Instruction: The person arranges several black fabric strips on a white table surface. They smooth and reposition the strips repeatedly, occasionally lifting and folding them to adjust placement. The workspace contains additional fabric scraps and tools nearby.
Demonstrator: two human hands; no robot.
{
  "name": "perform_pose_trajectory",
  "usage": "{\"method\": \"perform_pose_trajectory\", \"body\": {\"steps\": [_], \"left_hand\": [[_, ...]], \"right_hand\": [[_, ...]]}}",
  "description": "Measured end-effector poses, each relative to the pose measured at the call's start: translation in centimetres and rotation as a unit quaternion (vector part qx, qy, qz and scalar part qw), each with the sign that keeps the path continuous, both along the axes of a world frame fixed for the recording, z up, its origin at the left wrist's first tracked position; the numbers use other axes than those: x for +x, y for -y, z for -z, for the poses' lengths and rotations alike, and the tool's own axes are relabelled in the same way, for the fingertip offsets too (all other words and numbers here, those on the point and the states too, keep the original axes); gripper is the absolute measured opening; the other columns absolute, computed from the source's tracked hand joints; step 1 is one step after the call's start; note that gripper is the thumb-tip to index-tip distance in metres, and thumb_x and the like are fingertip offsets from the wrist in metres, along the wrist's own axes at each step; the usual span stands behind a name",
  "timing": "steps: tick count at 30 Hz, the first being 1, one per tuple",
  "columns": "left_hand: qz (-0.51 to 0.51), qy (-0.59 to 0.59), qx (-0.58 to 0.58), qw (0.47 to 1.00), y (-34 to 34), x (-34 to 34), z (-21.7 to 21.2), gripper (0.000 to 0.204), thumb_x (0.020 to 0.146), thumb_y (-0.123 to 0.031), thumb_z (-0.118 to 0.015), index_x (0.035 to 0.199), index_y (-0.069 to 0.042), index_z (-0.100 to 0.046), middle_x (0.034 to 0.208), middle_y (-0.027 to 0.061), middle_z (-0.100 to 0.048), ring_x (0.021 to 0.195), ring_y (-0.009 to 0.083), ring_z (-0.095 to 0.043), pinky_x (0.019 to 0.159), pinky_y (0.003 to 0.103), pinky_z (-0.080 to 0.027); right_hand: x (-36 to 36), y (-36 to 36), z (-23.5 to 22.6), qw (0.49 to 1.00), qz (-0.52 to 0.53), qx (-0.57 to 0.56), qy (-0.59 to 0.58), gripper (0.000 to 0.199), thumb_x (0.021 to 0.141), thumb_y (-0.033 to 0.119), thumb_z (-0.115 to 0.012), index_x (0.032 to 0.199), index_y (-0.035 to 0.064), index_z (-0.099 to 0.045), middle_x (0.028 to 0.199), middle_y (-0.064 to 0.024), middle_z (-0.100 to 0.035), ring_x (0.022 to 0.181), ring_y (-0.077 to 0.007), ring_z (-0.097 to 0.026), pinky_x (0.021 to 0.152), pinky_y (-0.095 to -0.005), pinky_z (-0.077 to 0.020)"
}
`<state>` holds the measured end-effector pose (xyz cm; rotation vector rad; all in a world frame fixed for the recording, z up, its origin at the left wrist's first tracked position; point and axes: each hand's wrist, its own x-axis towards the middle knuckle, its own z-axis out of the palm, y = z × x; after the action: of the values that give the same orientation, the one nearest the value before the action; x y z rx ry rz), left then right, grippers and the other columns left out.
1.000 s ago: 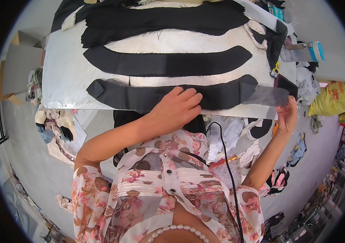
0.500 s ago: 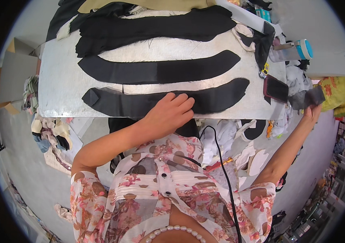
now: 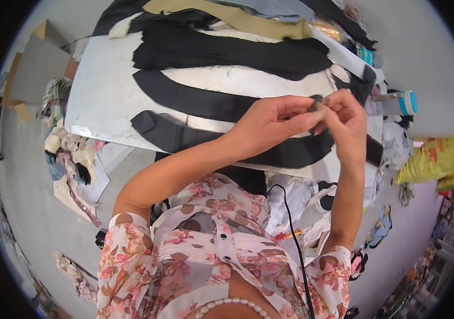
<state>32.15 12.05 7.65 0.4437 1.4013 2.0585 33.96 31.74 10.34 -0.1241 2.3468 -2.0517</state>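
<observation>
Holds a small dark piece (image 3: 316, 99) between the fingertips of the left hand (image 3: 275, 122) and of the right hand (image 3: 348, 125), with both hands close together and with narrow, pinched fingers. Holds it over the right part of the pale table (image 3: 99, 101). Hard to tell its full shape, because of the fingers in front of it. Hides with the left forearm (image 3: 184, 165) a part of the nearest curved black strip (image 3: 288, 153), lying along the near edge of the table. Has, a little farther, a second curved black strip (image 3: 200, 101), partly under the view of the left hand, and behind it a wider black cloth (image 3: 232, 53). Farther again, a tan cloth (image 3: 227, 21). To the right of the right hand, a dark phone (image 3: 374, 151). Beyond the right edge, a blue-lidded container (image 3: 409, 102) and a yellow bag (image 3: 429, 162).
</observation>
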Motion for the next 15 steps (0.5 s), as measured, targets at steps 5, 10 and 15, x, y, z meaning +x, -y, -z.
{"method": "perform_pose_trajectory", "body": {"steps": [5, 10, 15], "left_hand": [[-0.053, 0.009, 0.014, 0.998, 1.9, -0.7, 2.4, 0.038, 0.090, -0.009, -0.071, 0.124, 0.004, -0.060, 0.109, 0.0092, -0.068, 0.094, 0.0133, -0.066, 0.085, 0.029, -0.056], [-0.083, 0.057, 0.033, 0.994, 2.9, -1.7, 2.9, 0.026, 0.092, -0.009, -0.069, 0.115, 0.002, -0.064, 0.100, 0.0085, -0.071, 0.085, 0.0135, -0.069, 0.071, 0.028, -0.059], [-0.165, 0.002, 0.031, 0.986, 4.9, -1.9, 2.9, 0.022, 0.093, -0.010, -0.067, 0.111, 0.002, -0.064, 0.099, 0.0078, -0.071, 0.082, 0.0135, -0.069, 0.069, 0.026, -0.058]], "right_hand": [[-1.0, 3.1, -0.1, 0.998, -0.048, -0.021, 0.026, 0.041, 0.104, 0.035, -0.047, 0.119, -0.0009, -0.059, 0.096, -0.0118, -0.070, 0.074, -0.0105, -0.064, 0.059, -0.0221, -0.0480], [-3.2, 2.7, 2.6, 0.992, -0.029, -0.008, -0.124, 0.064, 0.100, 0.053, -0.046, 0.137, 0.0004, -0.050, 0.115, -0.0154, -0.067, 0.096, -0.0152, -0.064, 0.079, -0.0245, -0.0492], [-0.6, 0.3, 4.1, 0.979, -0.154, -0.032, 0.127, 0.051, 0.081, 0.008, -0.075, 0.127, -0.0007, -0.055, 0.106, -0.0057, -0.065, 0.095, -0.0086, -0.059, 0.083, -0.0232, -0.0471]]}}
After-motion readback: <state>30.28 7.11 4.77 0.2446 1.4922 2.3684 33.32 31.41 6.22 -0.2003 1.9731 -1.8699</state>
